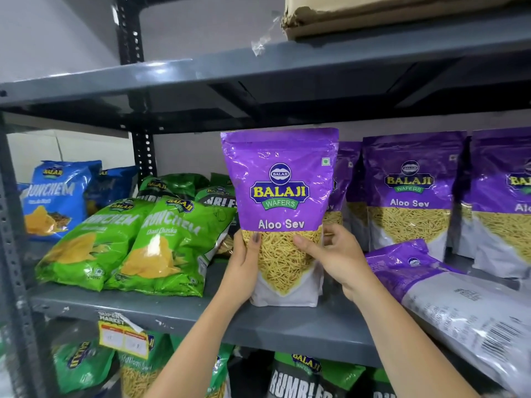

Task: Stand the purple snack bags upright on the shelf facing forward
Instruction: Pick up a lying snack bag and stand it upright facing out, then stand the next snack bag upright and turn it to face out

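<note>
A grey metal shelf is spanning the view, carrying snack bags on its middle level, with a cardboard box sitting on the level above. On the right, upright purple bags are standing in a row facing forward, and a further purple bag is lying flat with its printed back and barcode facing up, overhanging the front edge. On the left, green snack bags are leaning back in a pile, with blue bags standing behind them near the corner post. At the centre, the held purple bag, labelled Aloo Sev, is standing upright near the front edge of the shelf with its front panel facing outward. The person's left hand is gripping the lower left side of this bag, thumb across the front. The right hand is gripping the lower right side, thumb pressing on the clear window. A yellow price tag is hanging from the shelf edge below the green bags.
</note>
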The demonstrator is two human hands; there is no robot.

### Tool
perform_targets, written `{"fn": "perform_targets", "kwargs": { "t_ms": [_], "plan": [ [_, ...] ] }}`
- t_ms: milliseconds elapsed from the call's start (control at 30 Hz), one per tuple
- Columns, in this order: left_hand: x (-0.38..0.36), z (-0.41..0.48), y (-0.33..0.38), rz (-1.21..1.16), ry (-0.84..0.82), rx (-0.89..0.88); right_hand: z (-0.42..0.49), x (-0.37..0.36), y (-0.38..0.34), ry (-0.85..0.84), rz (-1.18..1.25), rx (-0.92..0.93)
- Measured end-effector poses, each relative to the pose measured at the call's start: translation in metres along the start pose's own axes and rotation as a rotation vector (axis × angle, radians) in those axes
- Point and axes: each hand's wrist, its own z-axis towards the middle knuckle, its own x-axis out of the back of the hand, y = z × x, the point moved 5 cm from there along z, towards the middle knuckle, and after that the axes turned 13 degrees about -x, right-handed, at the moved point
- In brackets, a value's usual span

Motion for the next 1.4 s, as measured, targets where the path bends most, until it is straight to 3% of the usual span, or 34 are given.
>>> {"fn": "perform_targets", "kwargs": {
  "t_ms": [133,233,300,367,533,600,667,833,1000,1133,1233,1400],
  "plan": [
    [0.003,-0.003,0.011,0.135,-0.003,-0.043,-0.012,-0.003,-0.002,-0.003,-0.044,-0.025],
    [0.017,-0.020,0.041,0.439,0.362,-0.203,-0.038,0.008,-0.021,0.028,-0.328,0.020],
    [0.006,-0.039,0.068,0.450,0.504,-0.334,-0.060,0.037,-0.049,0.129,-0.511,0.144],
    [-0.026,-0.049,0.083,0.438,0.328,-0.280,-0.081,0.082,-0.079,0.228,-0.614,0.220],
    [-0.142,-0.071,0.071,0.805,-0.620,0.060,-0.072,0.185,-0.091,0.396,-0.818,0.035],
    [-0.172,-0.077,0.066,0.864,-0.793,0.145,-0.055,0.203,-0.064,0.374,-0.929,-0.092],
    [-0.195,-0.080,0.063,0.839,-0.825,0.184,-0.046,0.212,-0.031,0.334,-1.029,-0.198],
    [-0.219,-0.081,0.055,0.610,-0.720,0.261,-0.049,0.215,0.003,0.297,-0.985,-0.295],
    [-0.224,-0.076,0.070,-0.188,-0.457,0.390,-0.060,0.213,0.011,0.291,-0.821,-0.271],
    [-0.224,-0.065,0.087,-0.552,-0.231,0.379,-0.072,0.204,0.005,0.415,-0.685,-0.069],
    [-0.221,-0.047,0.094,-0.639,-0.105,0.321,-0.074,0.197,-0.001,0.536,-0.611,0.092],
    [-0.206,-0.018,0.107,-0.494,-0.011,-0.063,-0.074,0.181,-0.006,0.613,-0.325,0.373]
  ]
}}
